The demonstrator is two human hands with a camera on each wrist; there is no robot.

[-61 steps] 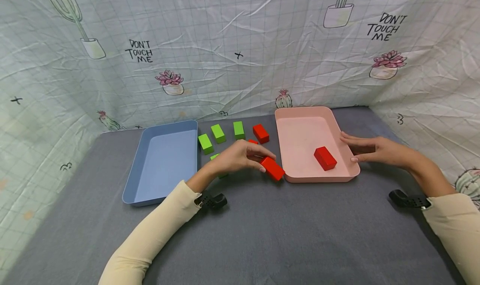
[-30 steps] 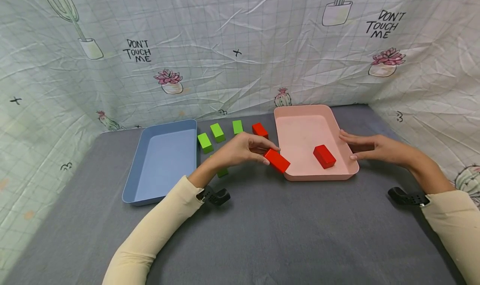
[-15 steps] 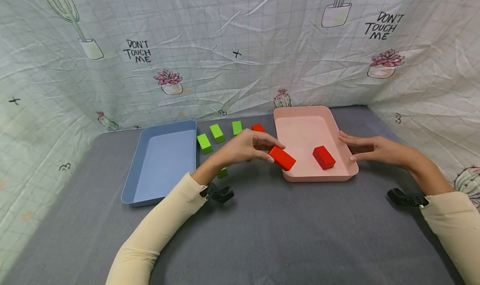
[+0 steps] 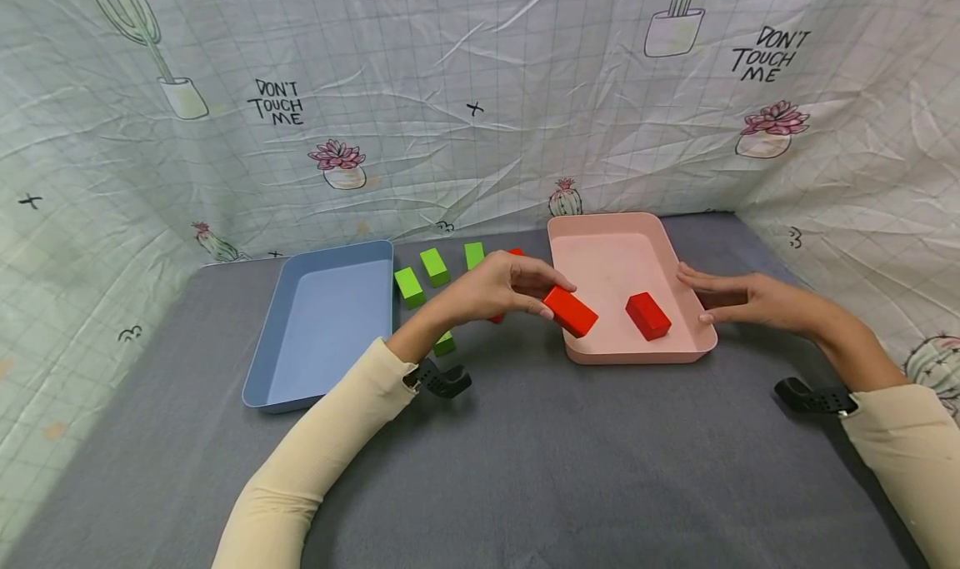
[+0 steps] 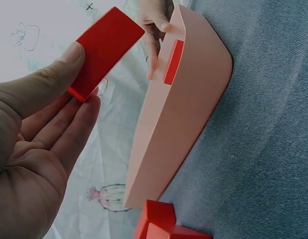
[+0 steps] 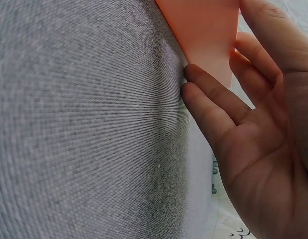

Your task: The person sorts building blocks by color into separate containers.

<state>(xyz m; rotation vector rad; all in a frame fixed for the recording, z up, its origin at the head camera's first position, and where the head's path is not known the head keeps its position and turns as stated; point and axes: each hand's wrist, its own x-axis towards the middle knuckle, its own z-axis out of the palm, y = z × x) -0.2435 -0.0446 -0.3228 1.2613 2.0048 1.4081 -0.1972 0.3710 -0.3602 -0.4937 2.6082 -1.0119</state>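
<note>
Backdrop: wrinkled pale-green gridded cloth (image 4: 480,94), printed with potted cacti and "DON'T TOUCH ME", beyond both hands. Surface: grey fabric tabletop (image 4: 570,461) beneath them.

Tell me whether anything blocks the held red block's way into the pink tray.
Nothing visible does. The left hand holds the red block over the pink tray's near-left rim; another red block lies further right.

"DON'T TOUCH ME" on backdrop cloth (image 4: 480,136)
</note>
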